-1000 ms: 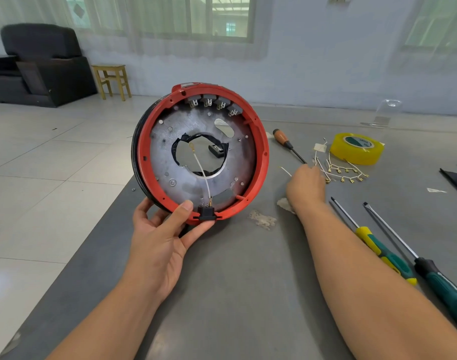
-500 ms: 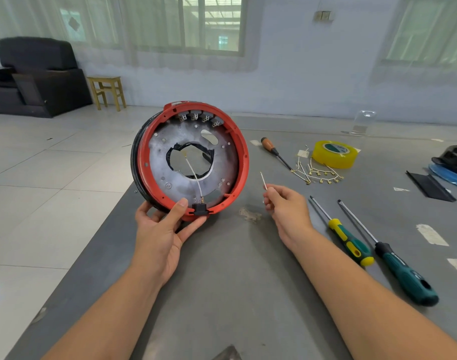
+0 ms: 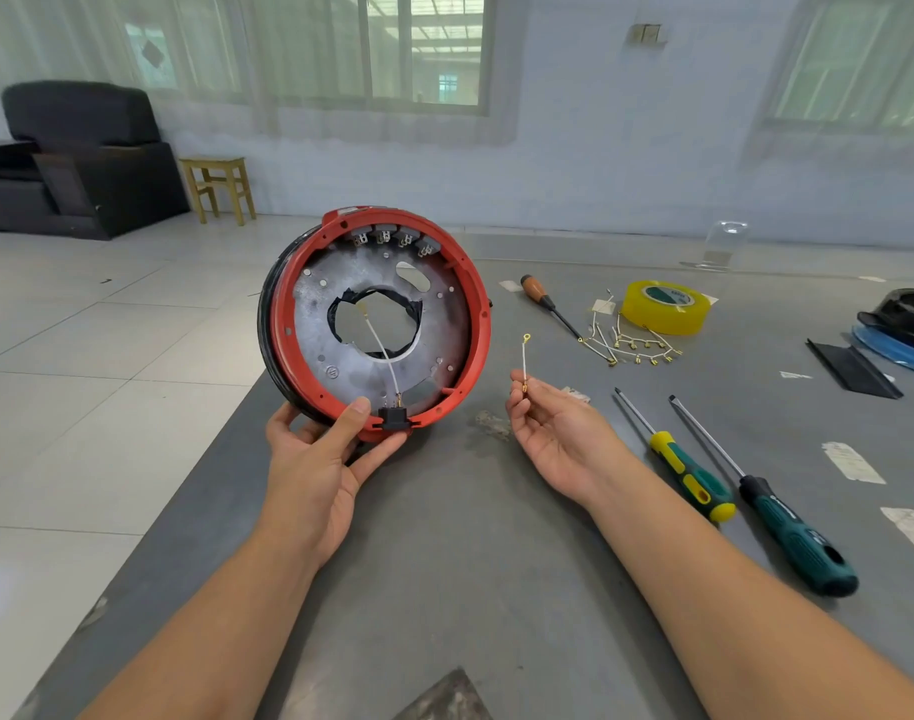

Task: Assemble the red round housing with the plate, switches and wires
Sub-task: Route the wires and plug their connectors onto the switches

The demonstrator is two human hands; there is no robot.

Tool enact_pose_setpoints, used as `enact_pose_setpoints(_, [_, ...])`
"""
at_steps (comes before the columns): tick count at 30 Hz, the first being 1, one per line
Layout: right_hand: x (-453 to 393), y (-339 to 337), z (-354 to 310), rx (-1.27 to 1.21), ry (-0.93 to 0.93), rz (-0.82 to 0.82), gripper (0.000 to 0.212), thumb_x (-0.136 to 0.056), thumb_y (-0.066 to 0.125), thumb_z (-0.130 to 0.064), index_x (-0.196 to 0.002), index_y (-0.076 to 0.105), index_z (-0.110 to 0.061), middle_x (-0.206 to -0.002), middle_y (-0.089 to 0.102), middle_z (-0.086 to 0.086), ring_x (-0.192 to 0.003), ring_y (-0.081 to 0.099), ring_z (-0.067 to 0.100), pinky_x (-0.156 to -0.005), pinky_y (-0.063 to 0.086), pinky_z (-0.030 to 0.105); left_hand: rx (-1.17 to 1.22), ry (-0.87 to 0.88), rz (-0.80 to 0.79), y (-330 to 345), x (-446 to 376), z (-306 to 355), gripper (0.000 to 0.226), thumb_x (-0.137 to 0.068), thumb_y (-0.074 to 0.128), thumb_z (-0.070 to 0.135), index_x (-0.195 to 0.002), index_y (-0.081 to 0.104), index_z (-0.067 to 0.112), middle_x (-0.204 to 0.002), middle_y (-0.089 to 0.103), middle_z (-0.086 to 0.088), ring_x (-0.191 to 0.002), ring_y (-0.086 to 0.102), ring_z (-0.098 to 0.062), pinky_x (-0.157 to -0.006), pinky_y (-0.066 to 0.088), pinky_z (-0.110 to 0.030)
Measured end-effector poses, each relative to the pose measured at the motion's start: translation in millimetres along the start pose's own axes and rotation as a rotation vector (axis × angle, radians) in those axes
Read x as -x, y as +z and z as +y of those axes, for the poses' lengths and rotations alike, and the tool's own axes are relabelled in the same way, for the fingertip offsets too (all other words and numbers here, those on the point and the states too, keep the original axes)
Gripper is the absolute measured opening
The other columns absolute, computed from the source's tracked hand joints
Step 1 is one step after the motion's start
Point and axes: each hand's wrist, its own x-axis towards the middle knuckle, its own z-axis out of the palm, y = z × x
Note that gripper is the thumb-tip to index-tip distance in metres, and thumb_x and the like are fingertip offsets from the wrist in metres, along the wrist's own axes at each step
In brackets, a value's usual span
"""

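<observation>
The left hand (image 3: 320,459) grips the red round housing (image 3: 377,324) by its lower rim, holding it upright above the grey table (image 3: 444,589), thumb beside the black switch (image 3: 394,417). The right hand (image 3: 559,433), palm up, pinches 1 short white wire (image 3: 524,362) between fingertips, just right of the housing.

Your red housing (image 3: 374,324) stands on edge, grey plate (image 3: 340,356) and switches (image 3: 392,239) inside. A short white wire (image 3: 524,358) (ring terminal up) stands upright beside it, more wires (image 3: 631,345) lying beyond.
</observation>
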Motion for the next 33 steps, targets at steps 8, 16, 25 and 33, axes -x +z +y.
enact_pose_setpoints(8, [4.2,2.7,-1.0,0.006,0.032,-0.003,0.013,-0.101,0.056,-0.002,-0.103,0.067,0.004,-0.083,0.068,0.013,-0.072,0.068,0.017,-0.06,0.058,0.018,-0.007,0.005,-0.012,0.6,-0.6,-0.2,0.068,-0.091,0.075,0.0,-0.144,0.038,0.02,-0.139,0.063,-0.019,-0.112,0.074,-0.035,-0.081,0.064,-0.055])
enact_pose_setpoints(16, [11.3,11.3,-0.3,0.041,0.07,-0.093,0.008,-0.097,0.061,-0.002,-0.096,0.068,0.002,-0.087,0.07,0.015,-0.072,0.071,0.018,-0.063,0.059,0.02,-0.002,0.009,-0.003,1.2,-0.9,-0.1,0.066,-0.091,0.075,0.0,-0.143,0.039,0.02,-0.139,0.062,-0.018,-0.111,0.075,-0.035,-0.079,0.065,-0.054])
enact_pose_setpoints(25, [24.1,28.3,9.2,0.25,0.083,-0.253,0.007,-0.089,0.071,-0.01,-0.086,0.077,-0.009,-0.092,0.07,0.009,-0.078,0.068,0.017,-0.069,0.058,0.024,-0.04,0.034,-0.008,3.5,2.3,-1.1,0.061,-0.09,0.077,0.002,-0.135,0.042,0.023,-0.141,0.06,-0.015,-0.112,0.075,-0.032,-0.08,0.065,-0.053])
enact_pose_setpoints(33, [33.0,45.0,18.7,0.46,-0.062,-0.237,0.013,-0.095,0.067,-0.006,-0.086,0.076,-0.008,-0.08,0.071,0.01,-0.065,0.065,0.014,-0.061,0.055,0.02,-0.104,0.108,-0.058,4.8,10.2,-7.9,0.058,-0.091,0.078,0.002,-0.126,0.045,0.033,-0.143,0.054,-0.014,-0.102,0.078,-0.023,-0.08,0.065,-0.049])
